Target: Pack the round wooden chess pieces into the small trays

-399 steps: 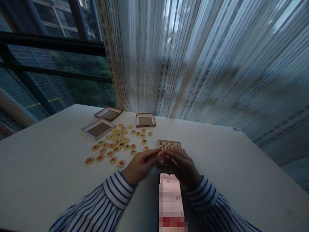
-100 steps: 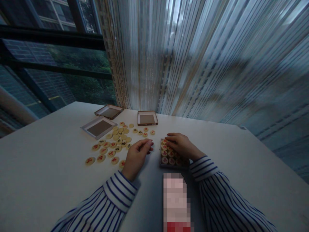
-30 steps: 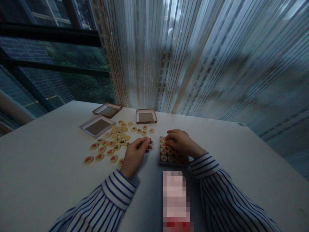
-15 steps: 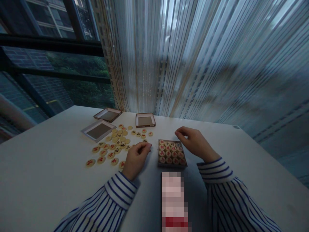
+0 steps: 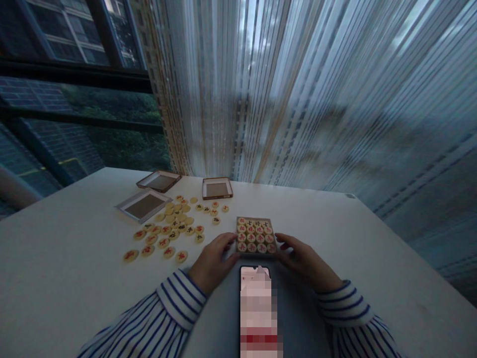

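Observation:
A shallow box of Chinese chess pieces (image 5: 256,237) lies on the table in front of me, filled with round pieces in rows, mostly red-marked with a few black-marked at the back. My left hand (image 5: 216,257) is at the box's left side, its fingers and thumb touching the edge. On the opposite side, my right hand (image 5: 302,256) holds the right edge near the front corner. Between them the two hands grip the box. Loose Chinese chess pieces (image 5: 173,229) are scattered to the left, some face up in red or black and others blank side up.
A phone (image 5: 257,308) with a partly blurred screen lies just in front of the box. Two shallow brown-edged trays (image 5: 217,195) and a flat grey-white lid (image 5: 130,218) sit at the back left. Behind the white table (image 5: 372,278) hang string curtains (image 5: 253,124) and a window.
My left hand has left the loose pieces and come to the box's left side. My right hand has come down from the back right corner to the right side.

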Available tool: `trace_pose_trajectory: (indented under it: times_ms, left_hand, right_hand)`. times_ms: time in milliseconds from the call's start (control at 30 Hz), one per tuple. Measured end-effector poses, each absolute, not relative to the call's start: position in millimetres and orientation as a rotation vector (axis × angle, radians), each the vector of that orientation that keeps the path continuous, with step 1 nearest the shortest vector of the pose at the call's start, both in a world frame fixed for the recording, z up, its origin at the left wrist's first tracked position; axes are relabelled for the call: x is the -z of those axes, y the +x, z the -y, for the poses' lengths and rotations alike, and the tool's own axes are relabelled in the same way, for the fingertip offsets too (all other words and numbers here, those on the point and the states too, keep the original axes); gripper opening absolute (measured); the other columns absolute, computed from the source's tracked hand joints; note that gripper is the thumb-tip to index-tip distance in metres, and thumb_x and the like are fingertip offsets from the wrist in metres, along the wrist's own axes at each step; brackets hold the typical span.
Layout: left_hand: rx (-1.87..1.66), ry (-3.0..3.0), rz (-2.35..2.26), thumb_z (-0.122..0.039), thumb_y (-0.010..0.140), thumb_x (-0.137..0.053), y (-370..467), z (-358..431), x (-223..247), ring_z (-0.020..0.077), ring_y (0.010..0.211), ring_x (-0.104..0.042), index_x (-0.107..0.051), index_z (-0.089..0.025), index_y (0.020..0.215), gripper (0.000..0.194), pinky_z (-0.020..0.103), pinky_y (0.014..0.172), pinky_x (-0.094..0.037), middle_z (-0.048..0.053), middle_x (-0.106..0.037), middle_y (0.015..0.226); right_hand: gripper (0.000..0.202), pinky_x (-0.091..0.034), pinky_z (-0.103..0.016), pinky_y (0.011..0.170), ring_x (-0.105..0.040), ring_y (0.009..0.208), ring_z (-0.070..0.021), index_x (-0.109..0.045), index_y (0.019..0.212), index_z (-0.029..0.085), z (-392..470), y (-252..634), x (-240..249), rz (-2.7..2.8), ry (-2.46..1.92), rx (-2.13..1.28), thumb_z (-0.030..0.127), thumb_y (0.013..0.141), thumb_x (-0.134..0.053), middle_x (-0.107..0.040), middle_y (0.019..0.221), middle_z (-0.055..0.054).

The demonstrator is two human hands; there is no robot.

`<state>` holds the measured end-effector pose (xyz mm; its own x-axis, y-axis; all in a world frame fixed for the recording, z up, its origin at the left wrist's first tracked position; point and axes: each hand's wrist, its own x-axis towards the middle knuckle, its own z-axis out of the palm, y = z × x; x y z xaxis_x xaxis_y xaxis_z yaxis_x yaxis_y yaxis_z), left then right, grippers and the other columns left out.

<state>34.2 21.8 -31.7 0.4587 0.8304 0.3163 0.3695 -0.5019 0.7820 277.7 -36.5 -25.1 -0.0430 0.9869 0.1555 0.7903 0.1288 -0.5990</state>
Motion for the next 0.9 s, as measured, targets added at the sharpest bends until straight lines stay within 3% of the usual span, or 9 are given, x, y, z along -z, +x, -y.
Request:
trace_pose_trajectory:
  times_ms: [233,667,900]
  left_hand:
    - [-0.9,2.158,-1.013,-0.013,0.072,-0.055,36,-19,35,0.0201,0.089,-0.062,-0.056,-0.015,0.107,0.035,0.035,0.078,-0.052,0.011,-0.065,0.099]
    - [-0.996,2.206,-1.026,-0.015,0.073,-0.057,37,-19,36,0.0196,0.084,-0.062,-0.056,-0.016,0.106,0.033,0.034,0.074,-0.052,0.01,-0.065,0.095]
    - [-1.084,2.308,-1.07,-0.018,0.076,-0.052,29,-4,28,0.017,0.072,-0.059,-0.059,-0.018,0.082,0.009,0.03,0.065,-0.049,0.006,-0.064,0.079]
  right_hand:
    - [0.042,-0.051,-0.03,0.065,-0.061,0.077,-0.0161,-0.052,0.119,0.018,33,275,29,1.867,-1.669,-0.518,0.03,0.079,-0.052,-0.064,0.098,-0.009]
    - [0.041,-0.052,-0.035,0.067,-0.062,0.078,-0.0188,-0.052,0.118,0.018,35,273,25,1.855,-1.672,-0.481,0.035,0.081,-0.05,-0.065,0.097,-0.01]
    - [0.035,-0.052,-0.037,0.067,-0.062,0.08,-0.0212,-0.058,0.105,0.019,35,274,25,1.697,-1.677,-0.24,0.041,0.079,-0.051,-0.066,0.091,-0.009]
